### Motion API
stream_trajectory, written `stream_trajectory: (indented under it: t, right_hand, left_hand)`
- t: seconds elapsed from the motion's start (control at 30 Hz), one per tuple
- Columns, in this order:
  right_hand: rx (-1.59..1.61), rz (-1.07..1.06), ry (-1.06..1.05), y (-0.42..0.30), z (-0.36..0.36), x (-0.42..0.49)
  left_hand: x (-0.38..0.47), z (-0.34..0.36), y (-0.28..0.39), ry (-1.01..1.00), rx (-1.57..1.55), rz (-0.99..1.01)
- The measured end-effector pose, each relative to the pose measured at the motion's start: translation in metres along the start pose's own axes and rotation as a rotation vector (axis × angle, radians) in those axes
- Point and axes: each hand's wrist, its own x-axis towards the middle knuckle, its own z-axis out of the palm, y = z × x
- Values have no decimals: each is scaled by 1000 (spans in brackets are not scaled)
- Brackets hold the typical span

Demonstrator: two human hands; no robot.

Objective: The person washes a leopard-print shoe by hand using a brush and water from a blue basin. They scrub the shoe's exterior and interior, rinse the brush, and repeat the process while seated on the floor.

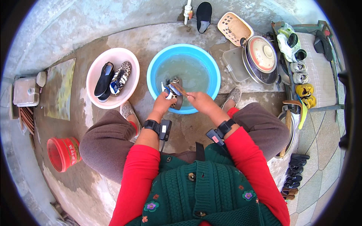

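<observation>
My left hand [164, 104] grips a leopard-print sneaker [177, 101] with white and blue parts, held over the near side of a blue plastic basin [151, 67]. Cloudy water [189, 67] lies in the basin. In my right hand [201, 102] is the handle of a wooden scrub brush [178, 88], its bristles against the sneaker. To the left, a pink basin [93, 66] holds a black slip-on shoe [103, 82] and another leopard-print sneaker [121, 77]; part of a further dark shoe shows beneath the slip-on.
A black slip-on [204, 15] leans against the wall by a white pipe [187, 12]. At right stand a perforated plastic basket [234, 27], a lidded pot [261, 55] and a rack [321, 76] bearing several shoes. A red bucket [63, 154] is at left.
</observation>
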Motion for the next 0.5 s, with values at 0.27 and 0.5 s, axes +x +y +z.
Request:
stream_trajectory:
  t: [0.27, 0.5]
  right_hand:
    - [-277, -120, -50, -22, -11, -20]
    - [-388, -101, 62, 13, 32, 48]
  left_hand:
    - [6, 4, -11, -201, -462, -78]
    - [5, 4, -1, -236, -331, -106]
